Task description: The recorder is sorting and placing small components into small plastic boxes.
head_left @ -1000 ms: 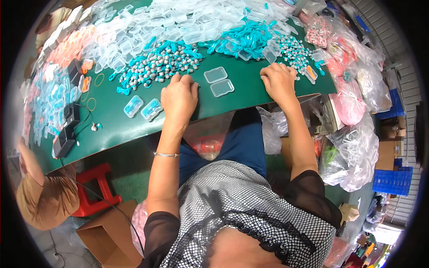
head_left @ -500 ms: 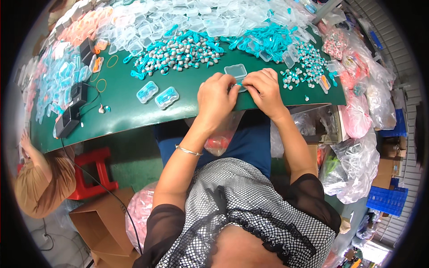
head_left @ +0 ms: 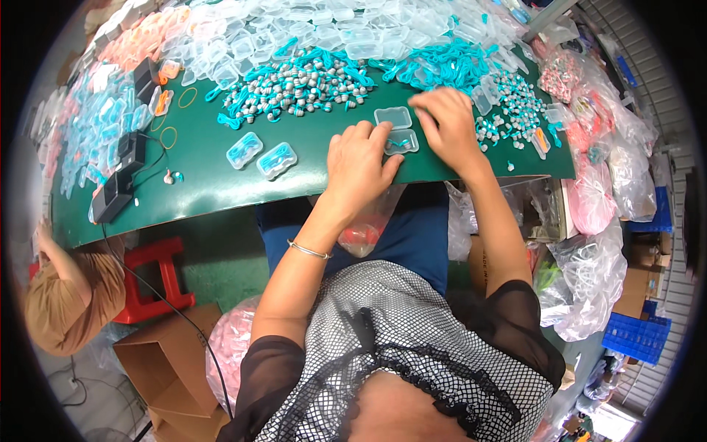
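Observation:
An open clear plastic case [head_left: 409,140] lies near the front edge of the table, its lid [head_left: 392,117] folded back on the far side. A small teal piece [head_left: 400,143] is in its tray. At the case's left side, my left hand [head_left: 358,158] steadies it, index finger and thumb at opposite edges of the tray. Raised beyond the case's right side, my right hand [head_left: 448,127] has its fingers apart and nothing visible in it. The pile of teal cords [head_left: 449,66] lies just beyond that hand. Two closed cases with teal contents [head_left: 244,150] [head_left: 277,160] sit left of my left hand.
Grey-and-teal earplugs [head_left: 298,85] are heaped at the back, with clear cases [head_left: 324,29] piled behind. Small grey-and-teal tips [head_left: 515,103] lie to the right. Black boxes [head_left: 112,197] with a cable stand left. Another person's arm [head_left: 62,258] is at the far left.
My right hand has let go at the case and moved up and right, its fingers spreading. My left hand has shifted slightly and stays beside the case. The small teal piece now shows in the tray.

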`<move>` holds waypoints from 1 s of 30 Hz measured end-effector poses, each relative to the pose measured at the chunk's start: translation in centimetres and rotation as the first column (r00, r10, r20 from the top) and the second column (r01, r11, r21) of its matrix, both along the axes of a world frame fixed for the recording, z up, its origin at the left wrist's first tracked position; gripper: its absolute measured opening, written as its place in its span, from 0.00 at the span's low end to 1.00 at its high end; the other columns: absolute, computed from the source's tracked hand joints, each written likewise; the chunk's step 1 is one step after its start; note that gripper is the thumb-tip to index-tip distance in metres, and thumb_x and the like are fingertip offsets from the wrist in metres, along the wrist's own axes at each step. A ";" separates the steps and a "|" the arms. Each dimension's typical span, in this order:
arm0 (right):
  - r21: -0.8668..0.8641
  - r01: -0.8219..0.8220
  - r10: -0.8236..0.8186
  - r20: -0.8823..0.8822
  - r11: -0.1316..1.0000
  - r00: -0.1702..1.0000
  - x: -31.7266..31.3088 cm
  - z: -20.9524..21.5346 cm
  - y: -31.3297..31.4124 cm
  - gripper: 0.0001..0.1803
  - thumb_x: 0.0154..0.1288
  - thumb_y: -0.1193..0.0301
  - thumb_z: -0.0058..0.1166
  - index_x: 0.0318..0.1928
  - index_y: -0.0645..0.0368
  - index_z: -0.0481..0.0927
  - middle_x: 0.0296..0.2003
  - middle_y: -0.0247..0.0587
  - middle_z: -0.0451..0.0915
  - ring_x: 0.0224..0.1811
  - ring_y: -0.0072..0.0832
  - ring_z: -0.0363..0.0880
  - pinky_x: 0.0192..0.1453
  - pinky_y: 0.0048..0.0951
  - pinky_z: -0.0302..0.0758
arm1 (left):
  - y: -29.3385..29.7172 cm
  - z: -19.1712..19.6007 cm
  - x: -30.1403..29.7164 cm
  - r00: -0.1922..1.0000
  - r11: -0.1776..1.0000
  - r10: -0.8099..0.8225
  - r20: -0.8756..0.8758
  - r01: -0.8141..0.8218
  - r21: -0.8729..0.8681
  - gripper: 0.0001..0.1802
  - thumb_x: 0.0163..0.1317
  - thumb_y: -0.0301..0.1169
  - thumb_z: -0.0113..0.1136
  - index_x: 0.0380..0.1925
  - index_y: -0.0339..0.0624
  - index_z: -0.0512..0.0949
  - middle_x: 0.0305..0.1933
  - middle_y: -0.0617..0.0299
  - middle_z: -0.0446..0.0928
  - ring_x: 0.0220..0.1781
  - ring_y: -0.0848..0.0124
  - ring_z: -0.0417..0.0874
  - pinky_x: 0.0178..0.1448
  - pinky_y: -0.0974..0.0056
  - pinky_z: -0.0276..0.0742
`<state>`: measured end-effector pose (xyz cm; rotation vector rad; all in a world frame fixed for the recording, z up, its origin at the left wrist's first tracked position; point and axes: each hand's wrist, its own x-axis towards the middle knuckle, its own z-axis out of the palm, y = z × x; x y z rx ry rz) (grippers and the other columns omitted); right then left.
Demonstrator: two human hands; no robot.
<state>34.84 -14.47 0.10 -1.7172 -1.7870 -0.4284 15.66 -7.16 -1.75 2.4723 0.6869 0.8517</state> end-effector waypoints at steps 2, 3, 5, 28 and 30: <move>0.027 0.048 -0.050 0.090 0.998 0.995 1.1 0.0 3.2 0.11 0.55 0.76 0.62 0.41 0.52 0.84 0.39 0.35 0.80 0.46 0.35 0.77 0.55 0.41 0.65 | 0.1 -0.1 0.0 0.997 0.999 -0.054 -0.052 0.054 -0.006 0.26 0.52 0.38 0.72 0.51 0.45 0.79 0.37 0.58 0.76 0.42 0.57 0.78 0.43 0.54 0.69; 0.055 0.091 -0.099 0.175 0.994 0.980 1.5 -0.1 4.7 0.11 0.55 0.76 0.61 0.41 0.52 0.85 0.39 0.36 0.79 0.47 0.36 0.76 0.55 0.43 0.65 | 0.1 -0.2 0.0 0.997 0.999 -0.053 -0.051 0.053 -0.002 0.26 0.52 0.38 0.72 0.51 0.45 0.79 0.37 0.58 0.76 0.42 0.57 0.78 0.43 0.54 0.69; 0.008 0.161 -0.157 0.284 0.987 0.946 2.1 -0.4 6.8 0.11 0.54 0.76 0.59 0.40 0.53 0.86 0.38 0.37 0.79 0.47 0.37 0.76 0.56 0.46 0.64 | 0.2 -0.2 -0.2 0.995 0.996 -0.086 -0.056 0.086 -0.017 0.26 0.52 0.38 0.72 0.51 0.44 0.79 0.38 0.58 0.75 0.43 0.56 0.78 0.44 0.54 0.69; -0.140 -0.163 0.080 -0.466 0.977 0.881 -1.0 1.1 -0.7 0.11 0.60 0.78 0.64 0.44 0.62 0.83 0.37 0.38 0.84 0.35 0.24 0.81 0.39 0.26 0.77 | 0.9 -1.1 -1.3 0.990 0.990 -0.124 0.060 0.128 -0.065 0.26 0.49 0.38 0.74 0.49 0.46 0.79 0.39 0.61 0.75 0.44 0.58 0.78 0.47 0.54 0.71; -0.219 -0.228 0.092 -0.496 0.949 0.863 -2.3 0.8 -1.5 0.11 0.59 0.78 0.64 0.44 0.62 0.82 0.38 0.38 0.84 0.35 0.25 0.81 0.40 0.27 0.78 | 0.9 -1.1 -1.3 0.991 0.990 -0.119 0.067 0.123 -0.064 0.26 0.49 0.38 0.74 0.48 0.46 0.79 0.38 0.61 0.76 0.44 0.58 0.78 0.47 0.54 0.71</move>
